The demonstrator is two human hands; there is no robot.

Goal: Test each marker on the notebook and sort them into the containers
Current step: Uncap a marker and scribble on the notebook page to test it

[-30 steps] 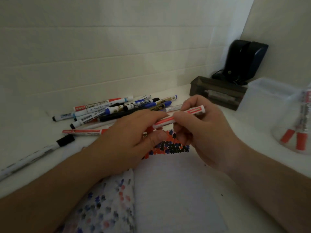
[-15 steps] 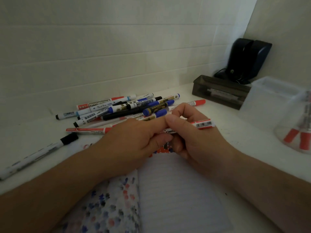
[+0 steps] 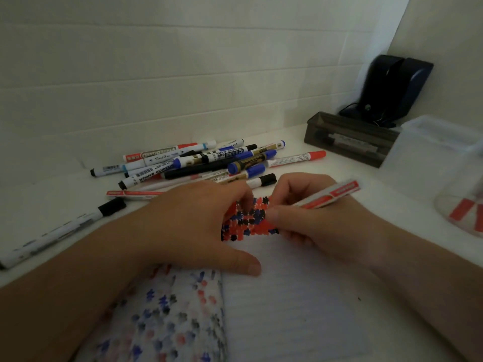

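An open notebook [image 3: 287, 296] lies in front of me, with a patch of red, blue and black test marks [image 3: 251, 223] at the top of its right page. My right hand [image 3: 313, 226] grips a red-and-white marker [image 3: 332, 195] like a pen. Its tip is hidden behind my fingers at the edge of the patch. My left hand [image 3: 188, 226] rests on the notebook with the thumb flat on the page. Its fingers curl over a smooth red piece [image 3: 231, 211] that looks like the marker's cap.
A pile of several red, blue and black markers [image 3: 209, 163] lies behind my hands; one black-capped marker [image 3: 60, 231] lies apart at the left. At the right stand a dark tray [image 3: 347, 139], a clear box [image 3: 431, 158] and a clear cup [image 3: 465, 212] holding red markers.
My hands were together on the red marker, then parted. The right hand turned the marker into a writing grip and lowered it to the page; the left settled on the notebook.
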